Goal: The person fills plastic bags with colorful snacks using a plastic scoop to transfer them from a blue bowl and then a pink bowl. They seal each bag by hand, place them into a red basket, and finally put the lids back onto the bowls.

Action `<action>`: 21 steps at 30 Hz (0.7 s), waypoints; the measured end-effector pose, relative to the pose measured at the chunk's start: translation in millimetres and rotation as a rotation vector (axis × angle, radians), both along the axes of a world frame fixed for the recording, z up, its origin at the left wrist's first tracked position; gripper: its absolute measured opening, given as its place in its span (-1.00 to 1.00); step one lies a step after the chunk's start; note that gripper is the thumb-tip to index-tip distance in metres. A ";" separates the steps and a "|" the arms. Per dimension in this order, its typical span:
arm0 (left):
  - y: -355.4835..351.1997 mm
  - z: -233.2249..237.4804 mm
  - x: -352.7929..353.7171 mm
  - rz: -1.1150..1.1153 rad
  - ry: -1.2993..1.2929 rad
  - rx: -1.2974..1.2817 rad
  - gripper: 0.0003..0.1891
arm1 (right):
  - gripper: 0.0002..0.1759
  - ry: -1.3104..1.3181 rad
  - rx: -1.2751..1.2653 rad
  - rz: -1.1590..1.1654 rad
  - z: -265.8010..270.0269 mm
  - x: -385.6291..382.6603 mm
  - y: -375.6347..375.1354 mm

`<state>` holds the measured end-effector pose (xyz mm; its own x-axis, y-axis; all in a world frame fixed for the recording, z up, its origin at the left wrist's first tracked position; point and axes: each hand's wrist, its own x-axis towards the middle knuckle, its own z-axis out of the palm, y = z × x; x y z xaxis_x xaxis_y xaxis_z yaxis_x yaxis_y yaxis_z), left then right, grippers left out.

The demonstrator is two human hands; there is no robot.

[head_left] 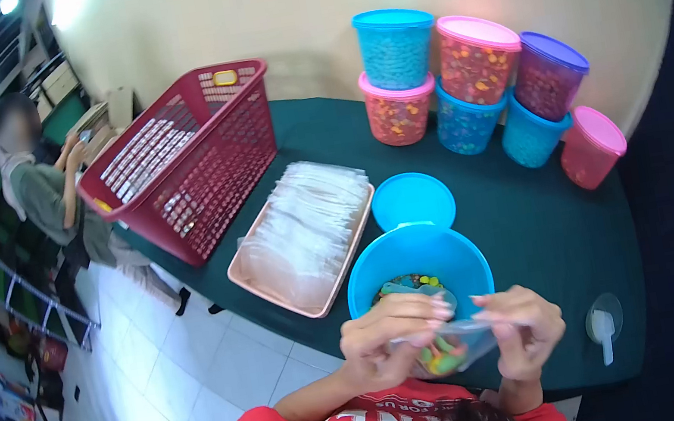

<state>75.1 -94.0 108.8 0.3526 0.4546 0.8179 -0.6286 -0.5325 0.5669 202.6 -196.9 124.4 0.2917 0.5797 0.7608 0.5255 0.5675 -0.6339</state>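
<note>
Pinching between both hands' fingers [422,313], a candy bag [449,349].

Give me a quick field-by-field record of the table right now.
left hand: pinches small clear bag of coloured sweets
right hand: pinches the bag's other edge
blue tub: open, sweets inside, just behind the bag
blue lid: flat behind the tub
pink tray: stacked clear bags
red basket: left of tray
lidded containers: seven, stacked at back
</note>
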 end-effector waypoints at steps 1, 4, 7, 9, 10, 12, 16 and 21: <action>-7.3 5.3 0.1 -0.054 0.009 0.042 -0.89 | -0.96 0.048 0.077 -0.009 0.6 -1.6 -7.9; -30.0 11.6 0.7 -0.148 0.056 -0.010 -0.88 | -0.86 0.196 0.193 -0.013 1.6 -8.8 -25.8; -44.1 13.1 0.3 -0.243 0.103 -0.089 -0.82 | -0.87 0.224 0.196 0.036 -5.4 -9.1 -37.7; -51.6 17.3 -0.6 -0.169 0.180 -0.010 -0.82 | -0.80 0.208 0.187 0.071 -11.8 -11.7 -41.7; -53.3 5.9 -1.5 -0.187 0.155 -0.037 -0.82 | -0.79 0.232 0.158 0.067 -14.2 -13.8 -43.2; -57.8 1.9 -5.9 -0.126 0.143 -0.059 -0.85 | -0.74 0.249 0.080 0.079 -17.2 -14.9 -44.1; -59.8 0.8 -20.9 -0.108 0.176 -0.108 -0.88 | -0.69 0.237 -0.011 0.152 -16.0 -27.5 -36.2; -53.0 -3.6 -50.5 -0.148 0.188 -0.168 -0.87 | -0.84 0.094 -0.037 0.156 -18.5 -50.8 -21.7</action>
<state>24.6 -147.0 105.1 0.5632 0.5110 0.6494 -0.5679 -0.3316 0.7534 151.8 -218.6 105.9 0.2646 0.6505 0.7120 0.3705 0.6130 -0.6978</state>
